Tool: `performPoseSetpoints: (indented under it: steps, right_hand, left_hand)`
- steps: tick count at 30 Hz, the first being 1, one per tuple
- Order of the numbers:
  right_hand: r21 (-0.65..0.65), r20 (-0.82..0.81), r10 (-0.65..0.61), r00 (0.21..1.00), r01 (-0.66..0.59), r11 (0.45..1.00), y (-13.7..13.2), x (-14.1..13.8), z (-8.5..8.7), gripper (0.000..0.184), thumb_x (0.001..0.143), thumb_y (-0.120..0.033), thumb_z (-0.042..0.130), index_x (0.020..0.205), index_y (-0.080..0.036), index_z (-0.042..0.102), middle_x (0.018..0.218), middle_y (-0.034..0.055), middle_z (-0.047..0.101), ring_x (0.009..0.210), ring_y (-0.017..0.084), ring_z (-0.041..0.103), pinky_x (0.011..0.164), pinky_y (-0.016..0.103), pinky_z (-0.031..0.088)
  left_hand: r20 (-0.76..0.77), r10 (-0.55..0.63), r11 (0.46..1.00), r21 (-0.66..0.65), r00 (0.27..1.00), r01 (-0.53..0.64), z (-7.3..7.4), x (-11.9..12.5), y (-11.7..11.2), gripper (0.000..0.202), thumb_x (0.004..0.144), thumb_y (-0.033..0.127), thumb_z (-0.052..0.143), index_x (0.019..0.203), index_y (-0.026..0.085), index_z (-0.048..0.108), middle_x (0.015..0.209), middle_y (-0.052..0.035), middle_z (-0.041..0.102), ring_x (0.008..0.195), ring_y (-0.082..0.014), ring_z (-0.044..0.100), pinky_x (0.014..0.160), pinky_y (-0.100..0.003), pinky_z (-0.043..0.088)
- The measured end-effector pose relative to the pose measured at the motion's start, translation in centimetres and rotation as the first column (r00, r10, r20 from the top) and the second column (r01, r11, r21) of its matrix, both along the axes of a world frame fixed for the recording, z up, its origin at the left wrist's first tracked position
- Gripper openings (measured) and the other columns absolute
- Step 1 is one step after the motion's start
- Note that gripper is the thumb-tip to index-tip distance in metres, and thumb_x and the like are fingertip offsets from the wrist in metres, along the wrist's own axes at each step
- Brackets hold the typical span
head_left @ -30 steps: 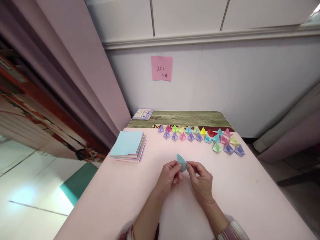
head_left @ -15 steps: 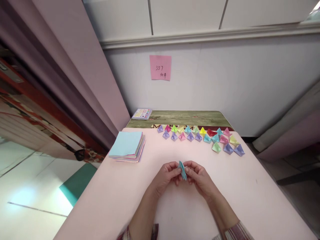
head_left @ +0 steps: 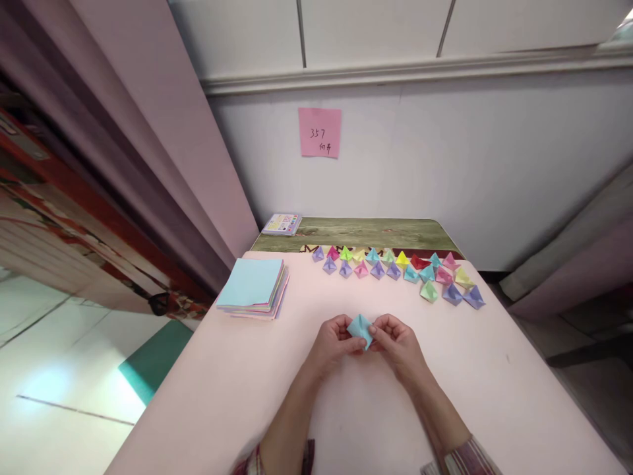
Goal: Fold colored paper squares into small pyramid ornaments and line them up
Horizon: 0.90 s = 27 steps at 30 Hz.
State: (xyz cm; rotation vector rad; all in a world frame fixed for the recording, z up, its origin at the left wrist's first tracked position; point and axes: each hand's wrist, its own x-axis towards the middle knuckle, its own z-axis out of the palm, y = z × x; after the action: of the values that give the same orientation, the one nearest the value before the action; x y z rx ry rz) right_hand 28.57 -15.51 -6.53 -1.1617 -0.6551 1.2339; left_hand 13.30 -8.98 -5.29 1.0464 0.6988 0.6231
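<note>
You pinch the folded blue paper (head_left: 359,327) between your left hand (head_left: 332,344) and right hand (head_left: 398,344) over the pink tabletop (head_left: 222,396), nearer you than the small paper shapes (head_left: 377,269), and uneven thumb pressure could skew its creases or tear it.

The small light-blue folded paper piece (head_left: 359,326), a slim pointed triangle a second ago and then a narrow, nearly edge-on wedge, now shows a broad diamond face, one corner pointing toward the far edge of the pale pink counter (head_left: 222,396). The bare left grip (head_left: 330,344) has its thumb lower on the paper. The bare right grip (head_left: 397,344) has shifted its thumb onto the corner toward the counter's right edge.
</note>
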Motion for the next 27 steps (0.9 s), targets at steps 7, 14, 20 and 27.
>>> performPoseSetpoints:
  steps: [7, 14, 20, 27]
  right_hand:
    - [0.07, 0.048, -0.039, 0.998, 0.036, 0.997, 0.3, -1.5, -0.2, 0.036, 0.067, -0.045, 0.081, 0.089, -0.02, 0.067, 0.081, 0.0036, 0.07, 0.068, 0.017, 0.065, 0.062, 0.029, 0.053]
    - [0.062, 0.176, -0.028, 0.984, 0.017, 0.998, 0.2, -1.1, -1.0, 0.036, 0.073, -0.045, 0.076, 0.1, -0.021, 0.073, 0.076, 0.0035, 0.068, 0.061, 0.016, 0.059, 0.056, 0.029, 0.05]
    - [0.181, 0.39, -0.089, 0.916, 0.019, 0.983, 0.2, -0.8, -1.0, 0.021, 0.079, -0.037, 0.07, 0.095, -0.025, 0.076, 0.088, 0.0044, 0.066, 0.064, 0.014, 0.055, 0.055, 0.026, 0.046]
    - [0.276, 0.502, -0.105, 0.858, -0.044, 0.96, 0.3, -0.3, -1.8, 0.017, 0.084, -0.029, 0.064, 0.096, -0.026, 0.076, 0.091, 0.0056, 0.065, 0.078, 0.018, 0.06, 0.063, 0.027, 0.048]
  left_hand:
    - [-0.019, 0.181, 0.983, 0.013, 0.983, -0.181, -0.5, 0.4, 0.2, 0.067, 0.057, 0.024, 0.085, 0.115, 0.017, 0.052, 0.07, 0.0014, 0.068, 0.061, -0.0138, 0.063, 0.061, -0.025, 0.049]
    - [-0.043, 0.143, 0.988, -0.053, 0.989, -0.145, 0.0, 0.6, -0.6, 0.036, 0.059, 0.028, 0.084, 0.082, 0.013, 0.06, 0.067, -0.0023, 0.069, 0.058, -0.0132, 0.062, 0.056, -0.023, 0.048]
    - [-0.074, 0.115, 0.983, -0.138, 0.991, -0.125, 0.3, 0.3, -0.6, 0.033, 0.064, 0.036, 0.081, 0.077, 0.011, 0.063, 0.063, -0.0046, 0.068, 0.055, -0.0155, 0.063, 0.052, -0.026, 0.053]
    - [-0.034, 0.082, 0.978, -0.189, 0.996, -0.087, 0.5, -0.1, -0.2, 0.031, 0.069, 0.036, 0.075, 0.083, 0.009, 0.067, 0.069, -0.0085, 0.07, 0.06, -0.0173, 0.067, 0.056, -0.027, 0.056]
